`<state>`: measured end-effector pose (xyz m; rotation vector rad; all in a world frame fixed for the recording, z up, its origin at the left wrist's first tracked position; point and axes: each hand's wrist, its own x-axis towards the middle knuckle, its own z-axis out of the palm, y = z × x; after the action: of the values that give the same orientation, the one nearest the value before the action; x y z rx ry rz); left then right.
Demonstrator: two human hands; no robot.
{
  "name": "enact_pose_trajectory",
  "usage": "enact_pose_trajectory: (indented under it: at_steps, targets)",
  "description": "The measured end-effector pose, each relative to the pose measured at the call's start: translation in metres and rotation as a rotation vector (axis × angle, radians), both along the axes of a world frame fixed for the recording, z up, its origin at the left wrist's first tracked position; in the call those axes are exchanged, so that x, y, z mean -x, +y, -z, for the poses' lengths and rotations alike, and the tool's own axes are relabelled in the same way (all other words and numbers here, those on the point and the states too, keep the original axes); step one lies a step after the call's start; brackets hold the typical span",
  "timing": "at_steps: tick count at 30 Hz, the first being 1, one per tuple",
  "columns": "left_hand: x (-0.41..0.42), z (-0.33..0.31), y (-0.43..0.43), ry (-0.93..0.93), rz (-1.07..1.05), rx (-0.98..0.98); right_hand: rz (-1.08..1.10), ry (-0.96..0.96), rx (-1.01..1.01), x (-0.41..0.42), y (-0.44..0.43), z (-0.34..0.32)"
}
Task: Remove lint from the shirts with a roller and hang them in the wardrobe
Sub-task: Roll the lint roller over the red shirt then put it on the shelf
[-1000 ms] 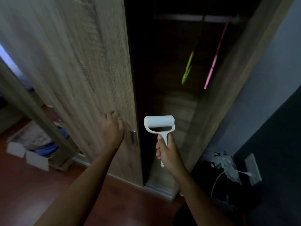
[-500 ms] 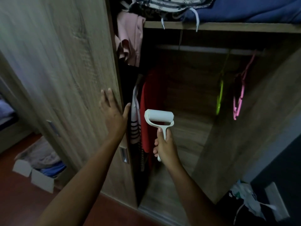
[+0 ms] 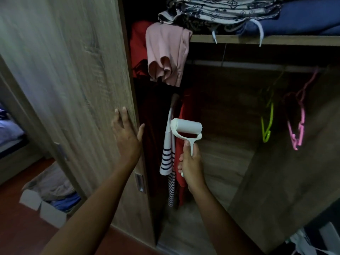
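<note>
My right hand point(image 3: 191, 163) grips the roller point(image 3: 186, 128) handle, drum above the grip at centre frame; left hand point(image 3: 127, 134) flat, open on the door point(image 3: 73, 89), which has slid further left.

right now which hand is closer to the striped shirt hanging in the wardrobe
Right. The right hand, holding the lint roller, is just right of the striped shirt, almost overlapping it. The left hand lies flat on the wardrobe door, further left.

Dim light lying over reddish-brown floor point(image 3: 22, 234) at lower left, a white cardboard box point(image 3: 46, 208) sitting there, a bed edge point(image 3: 9, 133) showing at far left, dark wall point(image 3: 329, 214) filling the lower right corner.
</note>
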<state>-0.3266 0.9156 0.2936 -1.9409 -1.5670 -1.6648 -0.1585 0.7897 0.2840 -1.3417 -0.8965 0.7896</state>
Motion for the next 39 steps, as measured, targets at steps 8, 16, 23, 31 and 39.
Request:
enact_pose_trajectory:
  at_steps: [8,16,23,31,39]
  targets:
    - [0.019,-0.003,0.012,-0.011,-0.009,0.005,0.007,-0.001,-0.027,-0.02,0.018,-0.012]
    - [0.031,-0.01,0.019,-0.04,-0.068,0.068,-0.049,0.016,-0.099,-0.024,0.044,-0.03]
    - [0.022,-0.02,0.009,-0.052,-0.157,0.113,-0.189,0.103,-0.161,-0.04,0.053,-0.045]
    - [-0.059,-0.011,-0.045,0.231,0.196,0.262,-0.3,0.08,-0.179,-0.06,0.063,-0.04]
    - [-0.059,0.025,-0.062,-0.019,0.336,0.522,-0.287,-0.064,-0.22,-0.074,0.078,-0.026]
